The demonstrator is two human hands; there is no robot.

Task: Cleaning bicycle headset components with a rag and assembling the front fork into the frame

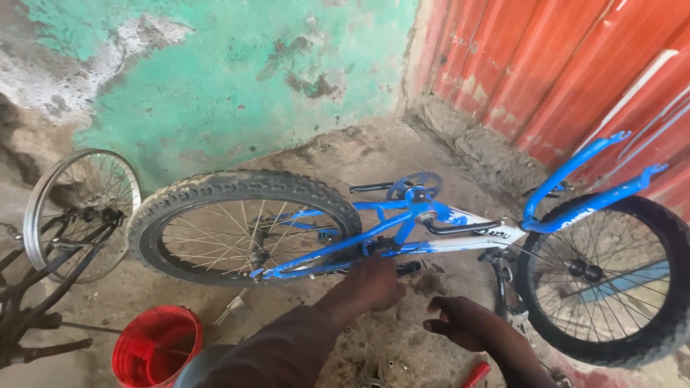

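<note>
Left hand (374, 282): fingers curled down onto the underside of the blue-and-white steel bicycle frame (431, 237), about where the chainstays meet the bottom bracket. The knuckles hide whether they clamp a tube or a small part; can't tell. Reads as bracing or feeling at the crank area.

Right hand (460, 325): free, fingers half-curled and apart, holding nothing, hovering just above the dirt floor (374, 144), near the frame's down tube.

The bike lies on its side on the floor, saddle end toward the camera. Its knobby black rear tyre on a spoked rim (244, 226) is still in the dropouts. The blue fork (589, 187) sticks up with empty tips; the black front wheel (611, 280) sits loose beside it.

Judged step: work at the bottom bracket / pedal zone, left hand steadying, right hand between grabs.

The next move would call for a tool in the right hand. A red-handled tool (476, 373) lies just beside that wrist, and small metal bits (381, 370) are scattered on the floor below. The frame needs holding firm, since it rests only on the tyres and crank.

Around: a red plastic bucket (157, 346) at lower left, a bare silver spoked rim (80, 212) against the peeling green wall (237, 79), and a red corrugated metal sheet (575, 65) at right.
</note>
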